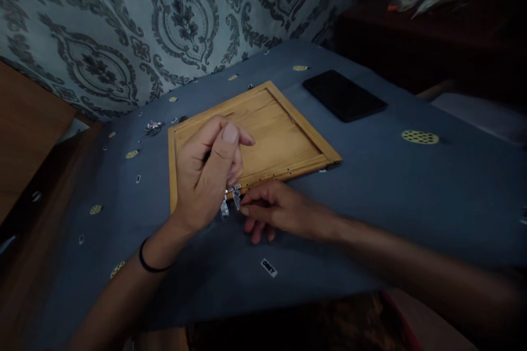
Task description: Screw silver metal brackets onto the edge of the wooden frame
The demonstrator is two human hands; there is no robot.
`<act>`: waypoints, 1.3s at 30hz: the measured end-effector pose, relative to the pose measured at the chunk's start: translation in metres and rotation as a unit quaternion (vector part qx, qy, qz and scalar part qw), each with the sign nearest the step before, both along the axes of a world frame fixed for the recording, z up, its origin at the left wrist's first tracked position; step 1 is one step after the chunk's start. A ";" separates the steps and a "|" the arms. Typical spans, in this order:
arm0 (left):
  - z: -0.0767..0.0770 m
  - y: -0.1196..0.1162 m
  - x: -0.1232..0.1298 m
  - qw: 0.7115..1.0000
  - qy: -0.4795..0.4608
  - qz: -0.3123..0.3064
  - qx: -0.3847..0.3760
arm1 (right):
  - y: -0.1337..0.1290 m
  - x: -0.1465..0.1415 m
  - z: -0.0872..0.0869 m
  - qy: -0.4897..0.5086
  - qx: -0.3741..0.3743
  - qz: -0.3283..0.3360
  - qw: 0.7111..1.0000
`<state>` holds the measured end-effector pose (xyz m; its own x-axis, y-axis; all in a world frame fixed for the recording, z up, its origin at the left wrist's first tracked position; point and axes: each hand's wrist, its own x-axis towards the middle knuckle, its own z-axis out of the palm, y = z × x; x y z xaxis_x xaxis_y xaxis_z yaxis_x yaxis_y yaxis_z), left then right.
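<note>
Here the nearer right hand point(284, 211) pinches the metal fitting point(236, 198), lengthwise off the wooden panel point(269, 131), beside the curled left hand point(208, 175), contents unclear.

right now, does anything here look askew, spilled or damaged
No, nothing plainly stands out: I see no spill or break. The wooden panel lies on the cloth, with small metal pieces jutting from its near edge by the right hand. The left hand hides part of the panel.

A blue printed cloth point(391, 186) bears a wooden panel point(274, 134), black slab point(345, 96), shiny heap point(153, 128)
</note>
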<state>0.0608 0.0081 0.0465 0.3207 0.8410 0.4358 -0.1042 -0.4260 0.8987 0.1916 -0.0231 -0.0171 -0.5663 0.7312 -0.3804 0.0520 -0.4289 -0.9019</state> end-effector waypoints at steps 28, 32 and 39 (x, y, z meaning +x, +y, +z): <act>-0.005 -0.001 0.012 0.991 -0.077 0.112 0.002 | 0.000 0.001 -0.003 0.010 0.024 0.008 1.000; 0.008 -0.001 0.002 0.986 -0.123 0.113 0.013 | 0.000 0.001 -0.003 0.008 0.017 0.002 1.000; 0.012 0.000 -0.005 0.991 -0.118 0.059 0.014 | 0.000 0.001 -0.002 0.003 0.014 0.005 1.000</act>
<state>0.0557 0.0078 0.0585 0.1072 0.8532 0.5105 -0.2588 -0.4718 0.8429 0.1923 -0.0229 -0.0195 -0.5760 0.7360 -0.3558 0.0505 -0.4024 -0.9141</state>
